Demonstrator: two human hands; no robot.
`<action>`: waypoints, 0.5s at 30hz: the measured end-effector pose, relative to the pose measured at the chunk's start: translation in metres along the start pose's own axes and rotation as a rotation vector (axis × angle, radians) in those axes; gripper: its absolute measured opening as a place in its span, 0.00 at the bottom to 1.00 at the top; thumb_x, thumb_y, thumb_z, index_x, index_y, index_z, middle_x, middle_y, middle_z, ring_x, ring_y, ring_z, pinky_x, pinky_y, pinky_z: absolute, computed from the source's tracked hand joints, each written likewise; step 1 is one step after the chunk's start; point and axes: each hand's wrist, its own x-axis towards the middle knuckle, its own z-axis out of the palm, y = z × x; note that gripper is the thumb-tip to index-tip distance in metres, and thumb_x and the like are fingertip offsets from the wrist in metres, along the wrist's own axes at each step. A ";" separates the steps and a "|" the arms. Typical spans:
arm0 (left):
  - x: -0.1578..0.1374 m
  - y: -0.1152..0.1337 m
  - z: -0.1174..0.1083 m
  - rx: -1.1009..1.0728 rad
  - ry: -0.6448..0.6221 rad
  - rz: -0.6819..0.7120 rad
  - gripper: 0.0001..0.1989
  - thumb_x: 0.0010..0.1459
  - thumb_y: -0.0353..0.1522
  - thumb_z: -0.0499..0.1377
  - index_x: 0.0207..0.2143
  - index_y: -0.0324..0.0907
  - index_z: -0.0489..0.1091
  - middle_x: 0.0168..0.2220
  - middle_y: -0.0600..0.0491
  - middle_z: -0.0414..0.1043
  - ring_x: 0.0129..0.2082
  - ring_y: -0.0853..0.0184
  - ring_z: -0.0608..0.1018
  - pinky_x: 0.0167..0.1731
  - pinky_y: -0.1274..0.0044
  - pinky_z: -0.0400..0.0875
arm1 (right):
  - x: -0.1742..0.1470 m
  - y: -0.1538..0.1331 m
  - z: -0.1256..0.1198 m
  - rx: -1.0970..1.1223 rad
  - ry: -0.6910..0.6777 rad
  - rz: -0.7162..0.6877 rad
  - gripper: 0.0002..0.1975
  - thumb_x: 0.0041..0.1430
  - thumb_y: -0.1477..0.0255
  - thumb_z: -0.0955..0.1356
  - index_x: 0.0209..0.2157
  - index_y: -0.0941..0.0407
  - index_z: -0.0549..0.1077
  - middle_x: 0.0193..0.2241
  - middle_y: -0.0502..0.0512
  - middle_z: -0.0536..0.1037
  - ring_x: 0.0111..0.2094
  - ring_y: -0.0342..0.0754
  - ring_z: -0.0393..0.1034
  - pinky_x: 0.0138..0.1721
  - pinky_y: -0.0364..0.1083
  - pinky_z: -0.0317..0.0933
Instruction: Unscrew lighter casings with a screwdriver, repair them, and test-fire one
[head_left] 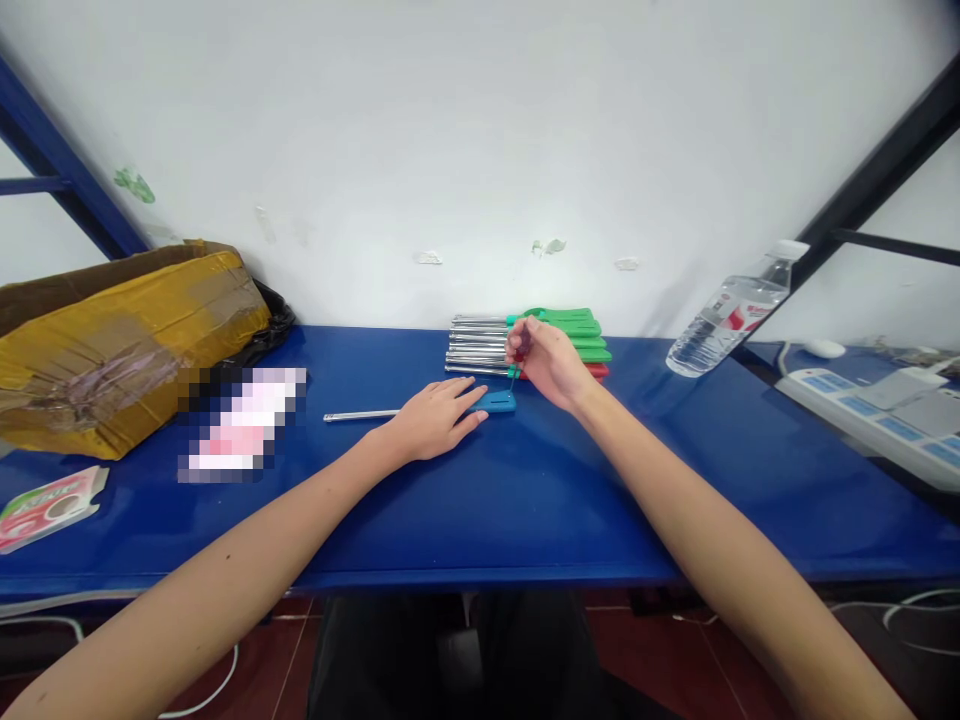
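Observation:
A long-nosed lighter [496,402] with a blue handle and a thin metal barrel lies sideways on the blue table. My left hand [435,418] rests across its middle, fingers stretched over the handle and thumb on the near side, holding it against the table. Above the handle's right end, my right hand [553,362] is closed in a pinch around a small screwdriver [523,345] with a dark reddish grip. Its thin shaft points down towards the blue handle; whether the tip touches is too small to tell. Behind lie several more lighters [480,340] in a row, with green and red handles, partly hidden by my right hand.
A taped cardboard box [135,340] stands at the left, with black plastic behind it. A pixelated patch and a printed card [51,508] lie nearby. A tilted water bottle [731,315] leans at the right, beside a power strip [874,420]. The wall [480,150] borders the table's back.

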 end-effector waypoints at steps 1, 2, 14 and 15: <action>0.000 -0.001 0.000 -0.008 0.006 0.001 0.29 0.71 0.45 0.40 0.65 0.38 0.59 0.64 0.40 0.60 0.64 0.54 0.64 0.61 0.63 0.59 | 0.000 0.001 -0.001 -0.028 -0.001 -0.011 0.17 0.47 0.58 0.76 0.28 0.55 0.73 0.26 0.47 0.70 0.29 0.41 0.65 0.31 0.41 0.62; 0.000 -0.001 0.001 -0.014 0.012 0.003 0.29 0.71 0.45 0.40 0.65 0.38 0.59 0.64 0.41 0.60 0.63 0.54 0.65 0.61 0.63 0.59 | -0.001 0.001 -0.001 -0.051 -0.003 -0.019 0.17 0.46 0.58 0.77 0.28 0.55 0.73 0.27 0.48 0.71 0.31 0.42 0.66 0.33 0.41 0.63; -0.001 -0.005 -0.001 -0.023 0.005 0.025 0.29 0.71 0.45 0.40 0.64 0.38 0.60 0.63 0.41 0.62 0.62 0.56 0.66 0.61 0.64 0.59 | -0.005 -0.009 0.005 -0.001 -0.085 0.083 0.16 0.52 0.56 0.73 0.29 0.52 0.68 0.19 0.42 0.56 0.20 0.40 0.52 0.29 0.43 0.61; -0.001 -0.006 -0.001 -0.023 -0.001 0.026 0.29 0.71 0.45 0.39 0.65 0.38 0.59 0.63 0.41 0.62 0.62 0.56 0.66 0.61 0.65 0.59 | -0.005 -0.009 0.005 -0.008 -0.095 0.100 0.16 0.54 0.54 0.72 0.29 0.53 0.69 0.18 0.42 0.55 0.20 0.40 0.51 0.29 0.43 0.62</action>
